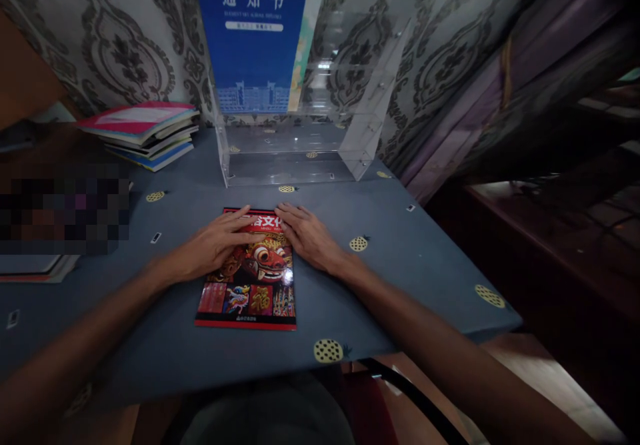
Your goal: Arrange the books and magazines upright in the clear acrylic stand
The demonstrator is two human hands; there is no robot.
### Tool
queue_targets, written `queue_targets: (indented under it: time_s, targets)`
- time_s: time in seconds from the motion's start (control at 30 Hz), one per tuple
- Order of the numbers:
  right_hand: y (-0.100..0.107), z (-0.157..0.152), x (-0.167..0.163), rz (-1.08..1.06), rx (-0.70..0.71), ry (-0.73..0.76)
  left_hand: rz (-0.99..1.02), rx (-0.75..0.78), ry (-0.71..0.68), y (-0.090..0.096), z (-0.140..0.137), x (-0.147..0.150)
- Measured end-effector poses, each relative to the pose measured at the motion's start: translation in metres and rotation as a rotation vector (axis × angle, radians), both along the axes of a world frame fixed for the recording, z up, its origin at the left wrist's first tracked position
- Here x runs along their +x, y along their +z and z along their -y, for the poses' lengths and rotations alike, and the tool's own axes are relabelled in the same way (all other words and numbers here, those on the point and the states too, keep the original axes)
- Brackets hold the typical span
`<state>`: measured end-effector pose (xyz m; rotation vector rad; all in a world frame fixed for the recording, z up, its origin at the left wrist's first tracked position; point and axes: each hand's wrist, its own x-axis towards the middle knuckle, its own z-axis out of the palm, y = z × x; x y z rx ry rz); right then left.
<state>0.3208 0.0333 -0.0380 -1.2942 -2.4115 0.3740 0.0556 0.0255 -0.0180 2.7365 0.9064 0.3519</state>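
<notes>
the book (265, 265) lies flat and face up on the table (410, 278), in front of me and short of the clear rack (367, 138), well apart from it. my left hand (215, 245) lies across its upper left part, fingers loosely stretched toward the middle of the cover. my right hand (313, 238) rests over the upper right corner and edge, fingers pointing away from me. neither hand is clenched or wrapped around anything; how hard they press, i cannot tell.

i judge the book light, thin enough for one hand, and likely to bend a little if held by a single corner. a glint on the right of the cover suggests a glossy, slippery face, so flat fingers could skid on it. it doesn't look fragile, though corners may crease. the best hold, i'd say, is by the two long sides, thumbs on top and fingers under; the near edge is uncovered too. the stack (150, 131) sits farther off, to the left.
</notes>
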Motion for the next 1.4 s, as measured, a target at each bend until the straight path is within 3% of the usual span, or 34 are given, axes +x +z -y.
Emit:
queue_targets:
  time_s: [0.27,0.43,0.6,0.77,1.0,1.2,1.3,1.4]
  targets:
    - [0.006,0.015,-0.003,0.019,0.075,-0.024,-0.037,-0.005,0.059,-0.01,0.011,-0.01]
    - [0.012,0.072,-0.001,0.066,0.1,0.01,-0.089,0.007,0.207,-0.012,0.006,-0.011]
    - [0.009,0.117,0.01,0.115,0.076,0.185,-0.102,0.03,0.219,-0.012,0.002,-0.012]
    - [0.006,0.092,0.021,0.068,0.038,0.278,-0.082,0.116,0.308,-0.013,-0.002,-0.017]
    - [0.028,0.034,0.013,0.046,-0.089,0.387,-0.05,0.155,0.376,-0.016,-0.005,-0.027]
    - [0.009,-0.028,-0.011,-0.044,-0.116,0.249,-0.056,0.152,0.386,-0.017,-0.005,-0.025]
    - [-0.003,-0.03,-0.01,-0.076,-0.073,0.248,-0.063,0.163,0.382,-0.018,-0.005,-0.025]
    - [-0.004,-0.009,-0.002,-0.072,-0.038,0.267,-0.064,0.17,0.381,-0.019,-0.006,-0.026]
